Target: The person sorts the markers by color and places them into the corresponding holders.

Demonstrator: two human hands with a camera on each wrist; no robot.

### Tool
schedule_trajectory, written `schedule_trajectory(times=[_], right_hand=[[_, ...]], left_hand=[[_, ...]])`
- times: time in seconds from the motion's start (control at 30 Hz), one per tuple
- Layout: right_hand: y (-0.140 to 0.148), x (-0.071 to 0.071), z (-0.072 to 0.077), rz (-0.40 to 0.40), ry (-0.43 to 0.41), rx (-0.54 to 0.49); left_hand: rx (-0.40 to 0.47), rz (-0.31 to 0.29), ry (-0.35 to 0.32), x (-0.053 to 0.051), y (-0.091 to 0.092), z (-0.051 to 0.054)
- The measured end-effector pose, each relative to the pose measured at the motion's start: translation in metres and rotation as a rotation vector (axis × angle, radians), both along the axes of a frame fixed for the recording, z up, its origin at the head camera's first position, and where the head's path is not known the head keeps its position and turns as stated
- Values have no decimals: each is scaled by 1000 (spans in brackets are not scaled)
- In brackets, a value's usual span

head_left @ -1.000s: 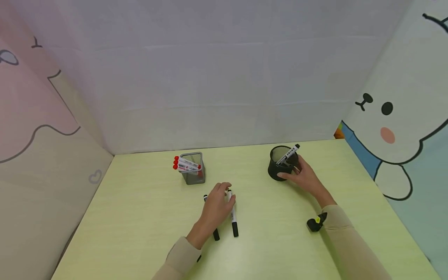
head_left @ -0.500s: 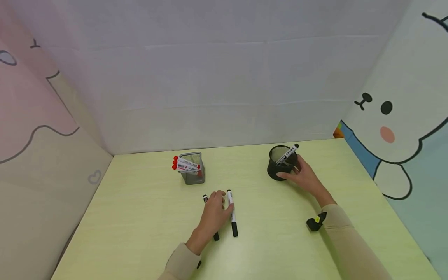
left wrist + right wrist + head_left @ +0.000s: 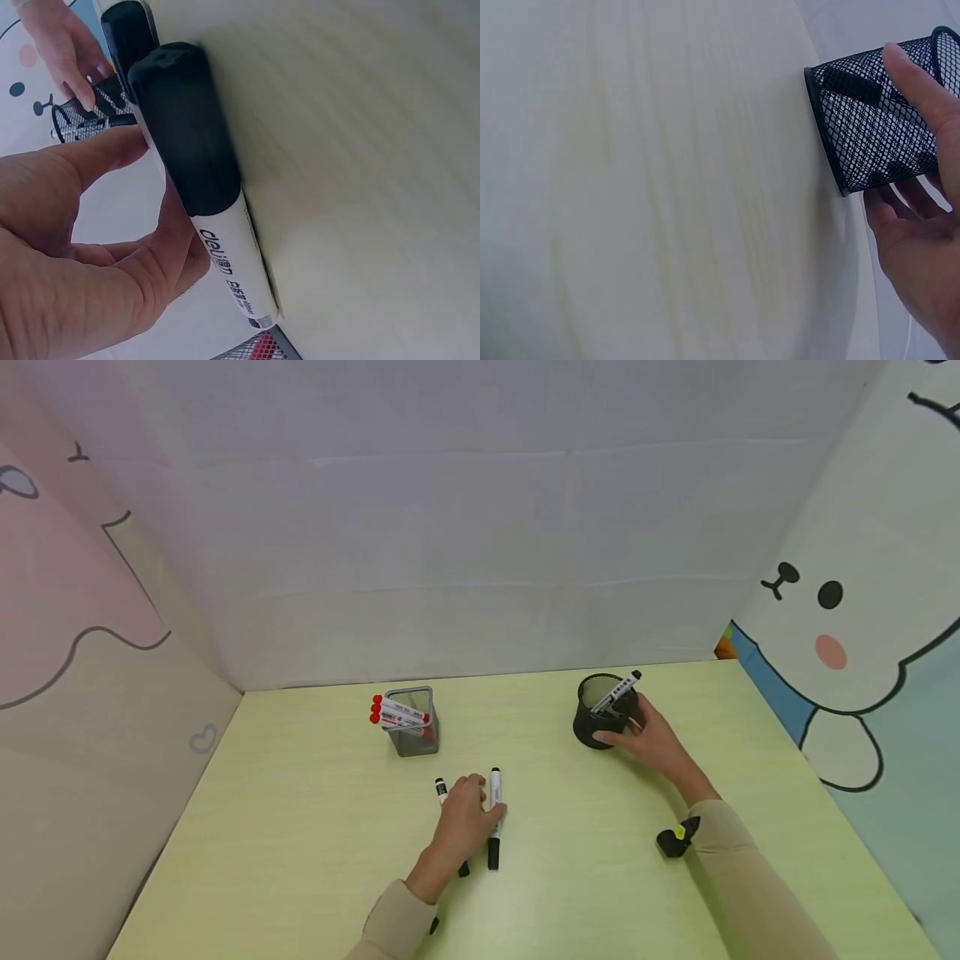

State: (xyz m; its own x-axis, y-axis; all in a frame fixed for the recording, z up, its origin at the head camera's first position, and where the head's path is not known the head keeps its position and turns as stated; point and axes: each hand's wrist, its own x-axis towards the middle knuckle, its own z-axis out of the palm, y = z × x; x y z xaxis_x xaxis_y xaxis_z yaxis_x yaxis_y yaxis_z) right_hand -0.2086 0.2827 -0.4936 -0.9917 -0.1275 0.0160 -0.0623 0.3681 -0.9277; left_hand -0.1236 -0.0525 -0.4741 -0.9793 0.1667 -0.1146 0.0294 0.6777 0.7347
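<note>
My left hand (image 3: 462,822) pinches the right-hand black-capped white marker (image 3: 496,781) between thumb and fingers, low over the table. Beside it, partly covered by that hand, a second black-capped marker (image 3: 441,788) lies on the table. The left wrist view shows this nearer marker (image 3: 229,255) in front of the fingers, hiding part of the grip. My right hand (image 3: 652,739) holds a round black mesh pen cup (image 3: 588,724) by its side, thumb and fingers around it. Inside the cup leans another black-capped marker (image 3: 617,692), its one end above the rim.
A square grey mesh pen cup (image 3: 418,744) with several red-capped markers (image 3: 401,712) stands at the back left of the pale table (image 3: 300,827). Behind the table hangs a white backdrop (image 3: 480,543). A black wrist device (image 3: 672,843) sits by the right sleeve.
My left hand has drawn back toward the near edge, and its thumb and fingers have closed on the right-hand marker, which has turned slightly. The right hand and its cup have stayed put.
</note>
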Motion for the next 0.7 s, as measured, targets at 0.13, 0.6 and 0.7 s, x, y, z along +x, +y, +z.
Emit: schedule_trajectory(times=[0.13, 0.6, 0.7], right_hand=[[1, 0, -1, -2, -3, 6], [-1, 2, 2, 3, 0, -11], [-2, 2, 3, 2, 1, -13]], left_hand=[[2, -2, 13, 1, 1, -2], [51, 6, 45, -1, -1, -6], [71, 7, 54, -2, -2, -7]])
